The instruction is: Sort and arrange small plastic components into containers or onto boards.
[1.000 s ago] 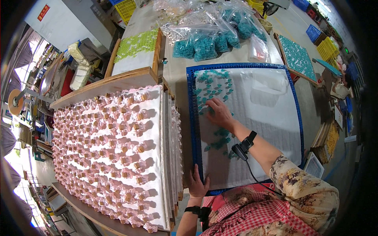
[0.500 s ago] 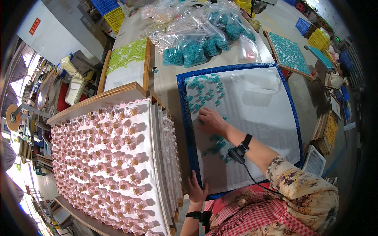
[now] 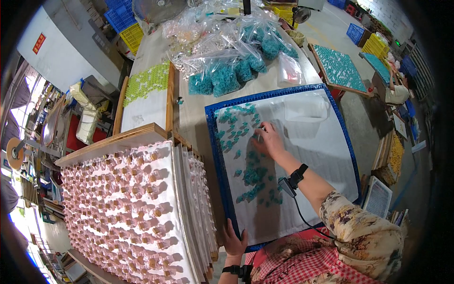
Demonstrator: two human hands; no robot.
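Observation:
A white sheet (image 3: 312, 156) with a blue border (image 3: 216, 156) lies before me. Small teal pieces (image 3: 231, 125) are set in loose rows at its far left, and a loose heap of teal pieces (image 3: 255, 175) lies nearer me. Over the sheet, just right of those rows, my right hand (image 3: 270, 143) bends its fingers downward, closed together; whatever they pinch is too small to make out. My left hand (image 3: 235, 242) rests at the near left corner on the blue border, fingers stretched and thumb apart, holding nothing.
To the left stands a stack of boards (image 3: 118, 208) covered with pink pieces bearing brown blocks. Behind it is a wooden-sided tray (image 3: 171, 94) of lime-green pieces. Clear bags of teal pieces (image 3: 224, 78) lie at the table's far end. A teal-covered board (image 3: 338, 66) stands at right.
My right hand has moved right and slightly away from me, uncovering the teal heap. The view has shifted slightly. My left hand stays at the corner.

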